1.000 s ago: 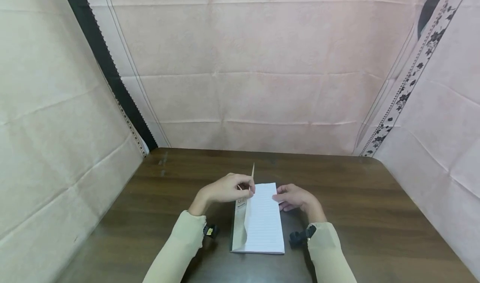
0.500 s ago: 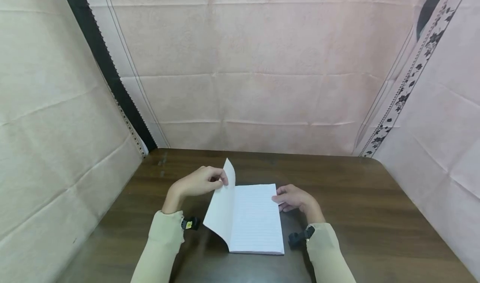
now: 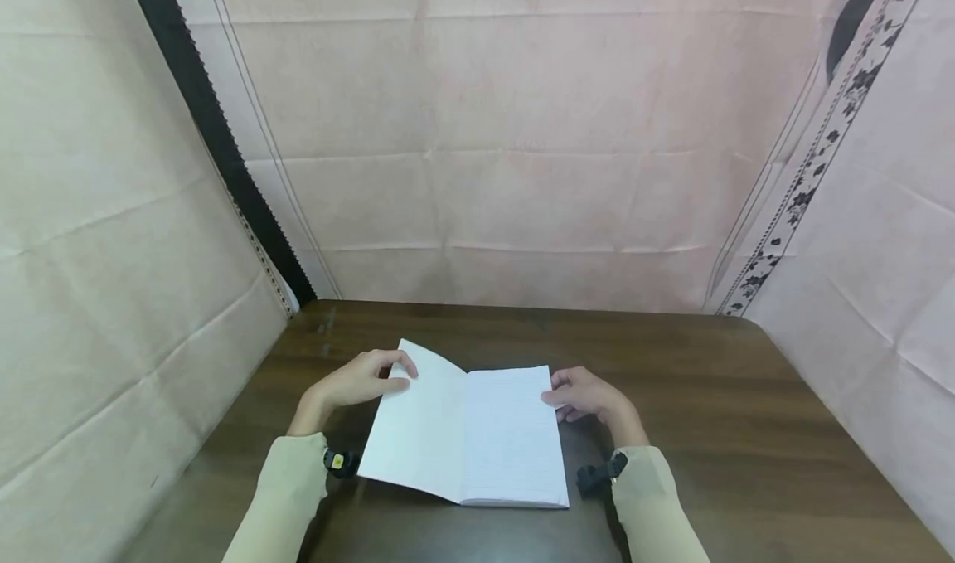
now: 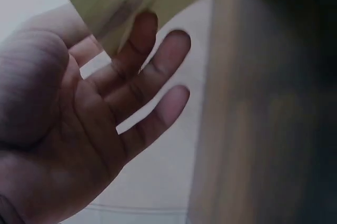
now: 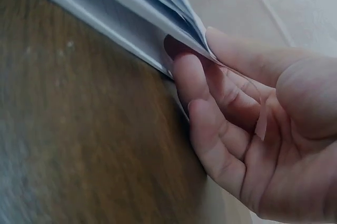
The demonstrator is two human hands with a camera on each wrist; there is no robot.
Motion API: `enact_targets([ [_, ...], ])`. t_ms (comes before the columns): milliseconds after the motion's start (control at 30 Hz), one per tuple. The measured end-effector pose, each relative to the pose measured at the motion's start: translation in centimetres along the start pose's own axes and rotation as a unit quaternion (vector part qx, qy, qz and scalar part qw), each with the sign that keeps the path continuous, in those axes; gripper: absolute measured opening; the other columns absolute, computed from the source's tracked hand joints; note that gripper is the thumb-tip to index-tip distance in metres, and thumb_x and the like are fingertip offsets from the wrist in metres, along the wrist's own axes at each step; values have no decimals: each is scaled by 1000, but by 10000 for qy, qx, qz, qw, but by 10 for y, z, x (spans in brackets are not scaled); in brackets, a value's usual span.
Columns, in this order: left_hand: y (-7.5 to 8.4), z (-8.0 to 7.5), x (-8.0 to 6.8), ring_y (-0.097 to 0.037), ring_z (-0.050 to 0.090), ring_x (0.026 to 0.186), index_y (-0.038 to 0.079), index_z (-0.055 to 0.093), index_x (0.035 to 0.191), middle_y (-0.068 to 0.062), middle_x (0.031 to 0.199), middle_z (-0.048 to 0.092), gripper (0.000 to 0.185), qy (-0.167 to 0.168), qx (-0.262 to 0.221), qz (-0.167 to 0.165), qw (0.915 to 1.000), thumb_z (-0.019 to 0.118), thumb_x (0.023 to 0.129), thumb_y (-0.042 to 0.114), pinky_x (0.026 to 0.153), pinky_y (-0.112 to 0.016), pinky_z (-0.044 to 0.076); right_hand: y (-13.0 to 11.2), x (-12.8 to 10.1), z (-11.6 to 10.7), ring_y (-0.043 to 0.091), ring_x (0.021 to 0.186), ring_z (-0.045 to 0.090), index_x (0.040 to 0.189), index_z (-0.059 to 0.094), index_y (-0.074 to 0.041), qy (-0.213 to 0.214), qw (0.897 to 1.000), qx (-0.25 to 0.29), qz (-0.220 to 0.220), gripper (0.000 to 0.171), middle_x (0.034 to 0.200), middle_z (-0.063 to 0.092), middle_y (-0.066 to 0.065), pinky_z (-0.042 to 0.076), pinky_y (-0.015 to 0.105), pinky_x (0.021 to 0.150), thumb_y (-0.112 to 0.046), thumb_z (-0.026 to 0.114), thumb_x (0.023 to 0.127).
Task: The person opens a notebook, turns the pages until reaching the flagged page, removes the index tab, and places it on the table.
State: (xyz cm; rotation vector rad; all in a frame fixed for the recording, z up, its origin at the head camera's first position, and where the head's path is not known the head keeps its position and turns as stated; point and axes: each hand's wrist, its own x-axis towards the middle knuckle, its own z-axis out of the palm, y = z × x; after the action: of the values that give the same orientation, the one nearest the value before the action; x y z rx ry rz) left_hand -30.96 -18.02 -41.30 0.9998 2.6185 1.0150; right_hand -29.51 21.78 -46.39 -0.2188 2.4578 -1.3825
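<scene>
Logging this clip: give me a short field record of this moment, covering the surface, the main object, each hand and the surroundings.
surface: dark wooden table
object: lined notebook lying open, left side not yet flat
left hand: left hand holds the far corner of the left cover, fingers nearly straight beneath it
right hand: right hand pinches the page edges on the right side, thumb on top, fingers under
sleeves: pale, with a small black device at each wrist
surroundings: pinkish cloth hung behind and at both sides

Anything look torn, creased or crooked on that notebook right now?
Nothing stands out. The notebook lies open and square on the wooden table, pages showing no tears or creases. The left hand supports the raised left leaf; the right hand holds the right page edges, slightly fanned.
</scene>
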Motion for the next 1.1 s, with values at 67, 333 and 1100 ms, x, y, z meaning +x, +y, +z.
enact_targets([
  [67, -9, 3, -3, -14, 51, 93, 24, 57, 105, 9, 108, 56, 20, -19, 67, -102, 9999, 58, 86, 30, 79, -37, 41, 0, 0, 1, 23, 69, 60, 88, 58, -6, 37, 9999, -77, -121, 29, 77, 61, 9, 48, 35, 63, -31, 67, 78],
  [333, -15, 7, -7, -19, 41, 81, 28, 54, 111, -4, 100, 45, 32, -56, 736, -805, 9940, 64, 81, 29, 64, -34, 38, -6, 2, -1, 22, 66, 57, 88, 59, -9, 248, 9982, -434, -319, 27, 73, 60, 7, 47, 33, 61, -32, 68, 77],
  [1100, 43, 36, 9, -14, 51, 85, 32, 57, 112, 1, 101, 57, 31, -1458, 1645, -1376, 9658, 61, 82, 35, 70, -40, 43, 4, 4, 1, 25, 62, 62, 100, 56, -7, -125, 9993, 89, -352, 34, 78, 63, 9, 50, 37, 58, -31, 67, 78],
])
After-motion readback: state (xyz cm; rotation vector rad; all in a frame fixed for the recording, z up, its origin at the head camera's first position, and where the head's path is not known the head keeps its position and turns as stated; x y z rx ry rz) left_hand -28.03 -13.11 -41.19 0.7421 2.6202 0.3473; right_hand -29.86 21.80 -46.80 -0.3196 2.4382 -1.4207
